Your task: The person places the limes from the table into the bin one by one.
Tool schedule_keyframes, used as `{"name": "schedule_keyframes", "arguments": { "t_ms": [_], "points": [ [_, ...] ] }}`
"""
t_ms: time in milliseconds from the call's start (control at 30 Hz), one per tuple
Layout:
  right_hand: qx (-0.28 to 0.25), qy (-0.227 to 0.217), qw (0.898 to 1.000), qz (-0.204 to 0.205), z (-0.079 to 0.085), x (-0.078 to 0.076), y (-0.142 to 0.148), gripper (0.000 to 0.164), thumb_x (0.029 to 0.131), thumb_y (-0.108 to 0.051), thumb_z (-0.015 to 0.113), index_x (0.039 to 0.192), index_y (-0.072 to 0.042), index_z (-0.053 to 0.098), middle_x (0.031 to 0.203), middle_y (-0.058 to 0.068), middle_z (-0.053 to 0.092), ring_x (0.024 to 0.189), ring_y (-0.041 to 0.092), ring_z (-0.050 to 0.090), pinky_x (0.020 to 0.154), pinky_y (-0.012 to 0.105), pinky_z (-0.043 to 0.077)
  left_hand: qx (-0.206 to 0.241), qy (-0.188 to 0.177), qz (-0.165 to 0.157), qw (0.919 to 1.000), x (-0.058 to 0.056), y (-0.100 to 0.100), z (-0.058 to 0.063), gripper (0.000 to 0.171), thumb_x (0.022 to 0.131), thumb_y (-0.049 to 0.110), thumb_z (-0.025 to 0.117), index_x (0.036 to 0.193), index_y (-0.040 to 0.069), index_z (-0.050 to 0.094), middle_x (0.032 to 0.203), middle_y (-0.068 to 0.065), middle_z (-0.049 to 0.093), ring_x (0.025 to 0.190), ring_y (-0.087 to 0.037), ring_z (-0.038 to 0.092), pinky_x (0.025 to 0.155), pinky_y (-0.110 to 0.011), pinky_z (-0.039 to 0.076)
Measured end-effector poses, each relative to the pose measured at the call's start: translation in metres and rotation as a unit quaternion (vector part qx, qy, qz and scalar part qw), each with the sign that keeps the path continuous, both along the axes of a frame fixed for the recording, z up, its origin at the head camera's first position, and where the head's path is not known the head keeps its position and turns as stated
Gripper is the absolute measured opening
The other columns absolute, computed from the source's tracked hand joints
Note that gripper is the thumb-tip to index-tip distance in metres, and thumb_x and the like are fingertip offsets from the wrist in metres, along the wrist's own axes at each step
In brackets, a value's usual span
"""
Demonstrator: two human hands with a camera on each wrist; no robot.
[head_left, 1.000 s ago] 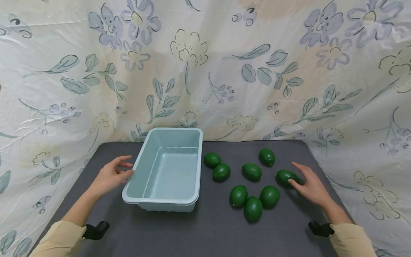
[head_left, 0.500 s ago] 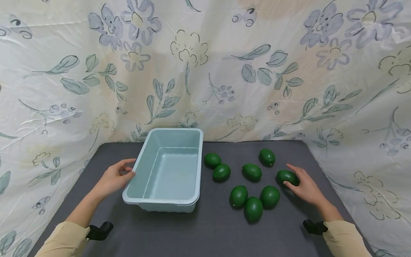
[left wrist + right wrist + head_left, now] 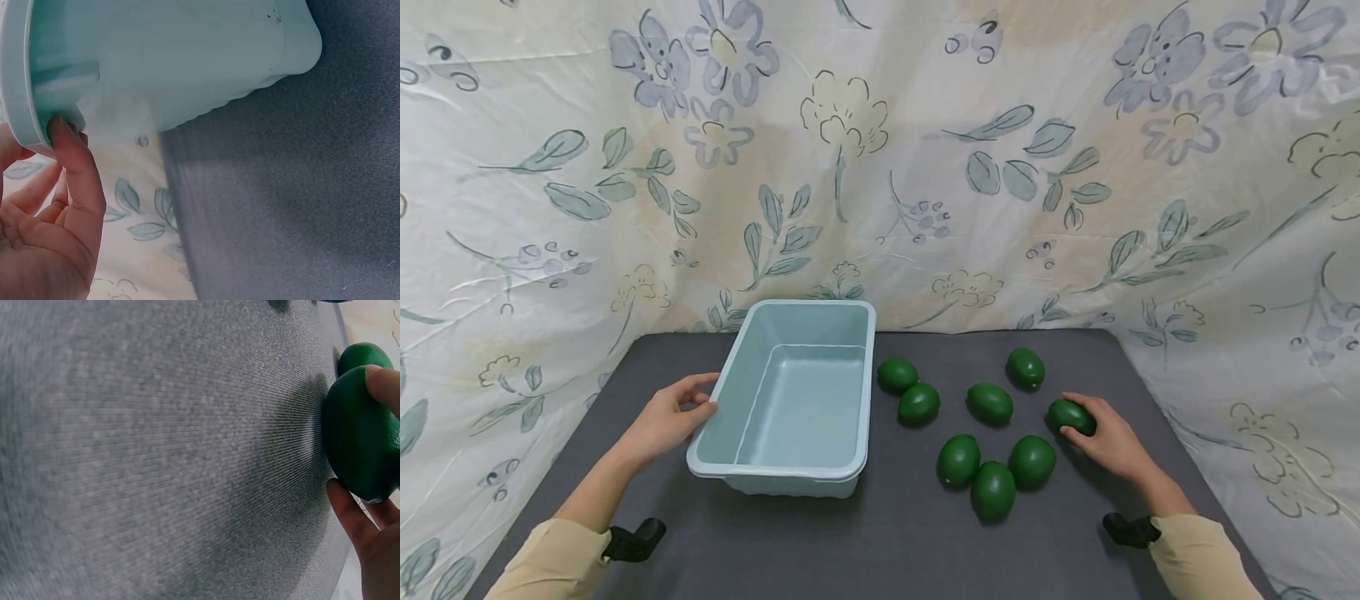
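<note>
My left hand (image 3: 670, 417) pinches the left rim of a pale blue-green plastic bin (image 3: 867, 392); in the left wrist view, thumb and fingers (image 3: 78, 169) lie on either side of that rim. The bin stands upright on the table with nothing inside. At the right, my right hand (image 3: 1108, 435) holds a dark green, glossy lime (image 3: 1071, 417) between thumb and fingers. The right wrist view shows this lime (image 3: 356, 434) close up, low over or on the table; whether it touches is unclear. Another lime (image 3: 365, 356) lies behind it.
Several more limes lie between bin and right hand: a pair (image 3: 918, 405) by the bin, one in the middle (image 3: 990, 404), one at the back (image 3: 1026, 368) and a front cluster (image 3: 993, 492). A floral cloth (image 3: 880, 167) hangs behind the dark grey table (image 3: 887, 550).
My right hand has moved left onto the rightmost lime, its fingers closing around it. My left hand has moved slightly right and taken hold of the bin's rim. Bin and limes look unmoved.
</note>
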State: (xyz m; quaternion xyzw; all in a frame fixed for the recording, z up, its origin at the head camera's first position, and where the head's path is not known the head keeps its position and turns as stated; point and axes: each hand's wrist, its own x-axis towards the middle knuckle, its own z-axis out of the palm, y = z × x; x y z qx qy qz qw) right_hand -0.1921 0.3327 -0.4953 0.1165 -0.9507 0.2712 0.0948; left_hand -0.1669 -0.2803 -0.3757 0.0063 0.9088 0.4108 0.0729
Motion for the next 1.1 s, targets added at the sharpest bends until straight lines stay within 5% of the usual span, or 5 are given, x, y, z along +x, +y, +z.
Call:
{"name": "schedule_keyframes", "arguments": {
  "t_ms": [300, 1100],
  "points": [
    [0.002, 0.011, 1.0, -0.005, 0.002, -0.001, -0.001, 0.054, 0.081, -0.018, 0.07, 0.128, -0.001, 0.049, 0.116, 0.025, 0.049, 0.099, 0.039, 0.051, 0.076, 0.053, 0.041, 0.011, -0.007, 0.0, 0.9999, -0.001, -0.001, -0.001, 0.055, 0.092, 0.017, 0.054, 0.14, 0.004, 0.032, 0.102, -0.017, 0.052, 0.076, -0.02, 0.058, 0.057, -0.033, 0.048],
    [-0.002, -0.022, 1.0, 0.011, 0.051, -0.03, -0.043, 0.058, 0.083, -0.029, 0.068, 0.134, -0.009, 0.045, 0.123, 0.02, 0.047, 0.105, 0.036, 0.05, 0.077, 0.051, 0.042, 0.011, -0.009, -0.002, 0.9999, 0.0, 0.001, 0.0, 0.054, 0.093, 0.016, 0.053, 0.14, 0.003, 0.031, 0.102, -0.017, 0.052, 0.075, -0.019, 0.058, 0.057, -0.033, 0.048]
  ]
}}
